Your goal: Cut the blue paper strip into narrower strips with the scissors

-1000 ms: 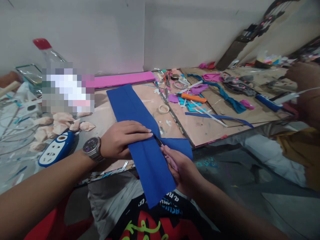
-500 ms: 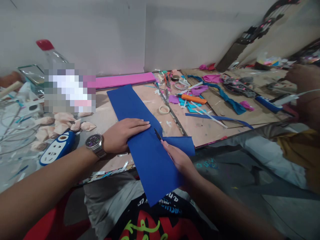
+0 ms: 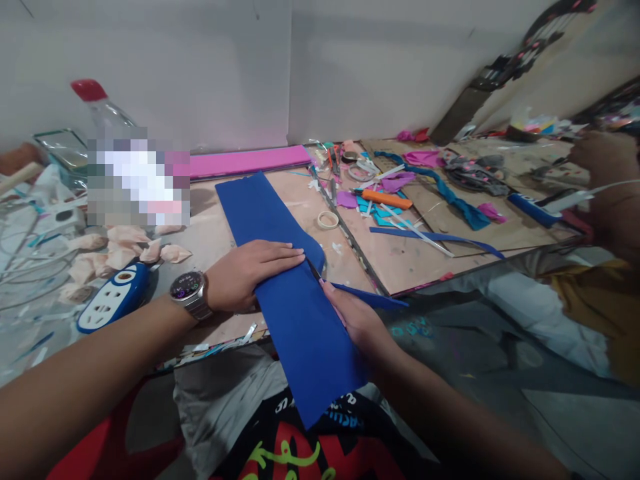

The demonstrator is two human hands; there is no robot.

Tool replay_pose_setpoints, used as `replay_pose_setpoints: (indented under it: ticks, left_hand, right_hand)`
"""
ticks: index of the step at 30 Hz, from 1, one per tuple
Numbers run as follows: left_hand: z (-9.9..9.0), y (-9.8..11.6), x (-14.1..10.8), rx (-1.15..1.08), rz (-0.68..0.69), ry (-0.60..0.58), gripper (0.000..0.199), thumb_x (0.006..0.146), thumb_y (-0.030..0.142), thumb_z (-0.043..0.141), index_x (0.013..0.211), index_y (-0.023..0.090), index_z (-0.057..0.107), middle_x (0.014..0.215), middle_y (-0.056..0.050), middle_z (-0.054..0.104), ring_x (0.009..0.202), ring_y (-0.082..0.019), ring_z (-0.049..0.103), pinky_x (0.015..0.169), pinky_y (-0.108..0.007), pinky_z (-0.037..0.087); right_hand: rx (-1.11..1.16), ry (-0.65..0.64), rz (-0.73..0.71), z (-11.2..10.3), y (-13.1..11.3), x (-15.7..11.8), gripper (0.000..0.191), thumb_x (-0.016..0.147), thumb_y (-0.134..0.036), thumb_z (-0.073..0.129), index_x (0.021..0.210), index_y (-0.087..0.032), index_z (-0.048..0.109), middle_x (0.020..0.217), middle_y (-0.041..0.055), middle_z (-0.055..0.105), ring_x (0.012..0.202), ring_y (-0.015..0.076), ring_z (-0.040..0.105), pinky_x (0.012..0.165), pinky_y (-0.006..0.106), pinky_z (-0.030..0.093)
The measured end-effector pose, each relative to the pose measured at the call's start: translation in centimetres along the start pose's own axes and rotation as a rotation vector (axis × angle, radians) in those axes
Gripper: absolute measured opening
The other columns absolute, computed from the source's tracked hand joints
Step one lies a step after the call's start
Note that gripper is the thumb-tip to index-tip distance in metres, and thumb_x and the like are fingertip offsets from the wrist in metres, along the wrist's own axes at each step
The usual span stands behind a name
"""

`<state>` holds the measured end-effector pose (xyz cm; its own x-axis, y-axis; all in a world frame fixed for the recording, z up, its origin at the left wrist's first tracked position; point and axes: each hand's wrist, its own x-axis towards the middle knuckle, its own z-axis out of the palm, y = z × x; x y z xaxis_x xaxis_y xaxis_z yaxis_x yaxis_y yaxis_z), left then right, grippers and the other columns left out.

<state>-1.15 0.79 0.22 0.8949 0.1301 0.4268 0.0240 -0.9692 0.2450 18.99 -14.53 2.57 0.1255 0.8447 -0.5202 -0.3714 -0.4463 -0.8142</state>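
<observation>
A long folded piece of blue crepe paper [image 3: 310,340] runs from the tabletop over the near edge towards my lap. My left hand [image 3: 253,270], wearing a watch, lies flat on it, fingers stretched out and pressing it to the table. In my right hand [image 3: 353,313] is a utility knife [image 3: 315,271], its dark blade at the paper's right side, just beyond my left fingertips. The handle is mostly hidden in my fingers. A narrow blue flap [image 3: 373,297] sticks out to the right behind my right hand.
Pink paper [image 3: 245,160] lies along the wall. A tape roll [image 3: 327,220], an orange cutter [image 3: 386,199] and coloured scraps lie to the right. At left are a power strip [image 3: 113,298] and peach paper pieces [image 3: 123,250]. Another person's hand [image 3: 605,157] is at far right.
The knife and my right hand have shifted slightly; the blade now sits closer to my left fingertips. The blue flap at the right has turned narrower and tilted downward. My left hand stays nearly still.
</observation>
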Motion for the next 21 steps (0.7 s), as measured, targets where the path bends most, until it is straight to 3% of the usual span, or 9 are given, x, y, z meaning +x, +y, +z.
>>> replay_pose_setpoints:
  ticks: [7, 14, 18, 21]
  left_hand:
    - [-0.13, 0.27, 0.14, 0.033, 0.015, 0.009, 0.068, 0.092, 0.032, 0.063, 0.155, 0.019, 0.043, 0.152, -0.018, 0.057, 0.138, -0.033, 0.057, 0.111, -0.051, 0.049]
    - [-0.20, 0.24, 0.11, 0.063, 0.030, 0.030, 0.065, 0.092, 0.034, 0.064, 0.153, 0.021, 0.047, 0.151, -0.017, 0.058, 0.137, -0.033, 0.059, 0.109, -0.052, 0.051]
    - [-0.20, 0.15, 0.08, 0.073, 0.039, 0.044, 0.061, 0.093, 0.034, 0.063, 0.151, 0.022, 0.049, 0.150, -0.017, 0.060, 0.135, -0.033, 0.060, 0.107, -0.053, 0.053]
    - [-0.24, 0.18, 0.10, 0.082, 0.040, 0.056, 0.059, 0.093, 0.035, 0.064, 0.150, 0.022, 0.052, 0.148, -0.016, 0.061, 0.134, -0.032, 0.061, 0.107, -0.051, 0.054]
  right_hand:
    - [-0.104, 0.063, -0.154, -0.24, -0.05, -0.04, 0.024, 0.080, -0.050, 0.078, 0.086, -0.027, 0.082, 0.110, 0.0071, 0.080, 0.134, 0.0345, 0.058, 0.104, 0.043, 0.054]
    - [-0.159, 0.016, -0.154, -0.41, -0.25, -0.40, 0.037, 0.082, -0.059, 0.074, 0.090, -0.024, 0.082, 0.113, 0.0103, 0.079, 0.131, 0.0362, 0.060, 0.108, 0.049, 0.052]
    - [-0.137, 0.066, -0.190, -0.28, -0.06, -0.35, 0.030, 0.079, -0.056, 0.077, 0.087, -0.028, 0.082, 0.117, 0.0075, 0.079, 0.141, 0.0347, 0.053, 0.113, 0.047, 0.048]
    - [-0.139, 0.034, -0.178, -0.35, 0.27, 0.01, 0.033, 0.082, -0.058, 0.075, 0.088, -0.026, 0.082, 0.112, 0.0080, 0.080, 0.132, 0.0332, 0.059, 0.109, 0.044, 0.051]
